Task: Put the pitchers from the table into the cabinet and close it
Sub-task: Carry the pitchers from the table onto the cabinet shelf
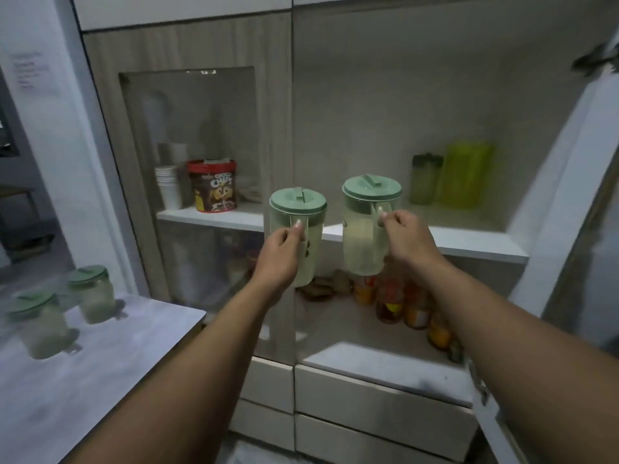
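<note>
I hold two pale green pitchers with darker green lids up in front of the open cabinet. My left hand (280,254) grips the handle of the left pitcher (301,222). My right hand (407,237) grips the handle of the right pitcher (363,226), level with the white upper shelf (469,241). Both pitchers hang in the air just short of the shelf edge. Two more matching pitchers stand on the table (110,356) at the left, one nearer (40,324) and one farther (92,293). The cabinet's right door (569,209) stands open.
On the upper shelf sit a green bottle (425,179) and a yellow-green container (467,175) at the back right. Behind the shut glass door are paper cups (169,187) and a cereal tub (214,185). Several jars and bottles (402,303) crowd the lower shelf. Drawers lie below.
</note>
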